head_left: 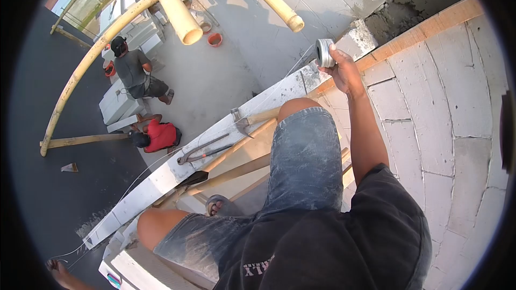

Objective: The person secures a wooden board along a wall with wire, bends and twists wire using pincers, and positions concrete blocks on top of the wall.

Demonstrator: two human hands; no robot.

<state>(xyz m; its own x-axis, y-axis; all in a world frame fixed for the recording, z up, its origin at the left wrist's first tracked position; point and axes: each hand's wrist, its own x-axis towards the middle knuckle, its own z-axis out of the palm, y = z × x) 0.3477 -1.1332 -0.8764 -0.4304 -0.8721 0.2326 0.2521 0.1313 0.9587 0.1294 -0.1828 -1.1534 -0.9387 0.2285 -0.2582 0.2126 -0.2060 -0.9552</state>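
At the wall's upper end, my right hand (344, 70) is closed round a silvery spool of line (324, 52), perhaps wire or string. A thin pale line runs from near it along the block wall (156, 183) towards the lower left. There my left hand (56, 267), partly in view at the edge, has its fingers curled where the line reaches it; the grip is small and dim. Between my hands, pincers (201, 149) and a tool with an orange-marked handle (216, 151) lie on the wall. A hammer (241, 122) rests beside my knee.
Bamboo poles (174, 8) cross overhead. Below on the floor, one person in grey (134, 70) and another in red (161, 135) are near stacked white blocks (119, 102); a third stands farther off. A wooden plank (419, 35) edges the block wall at right.
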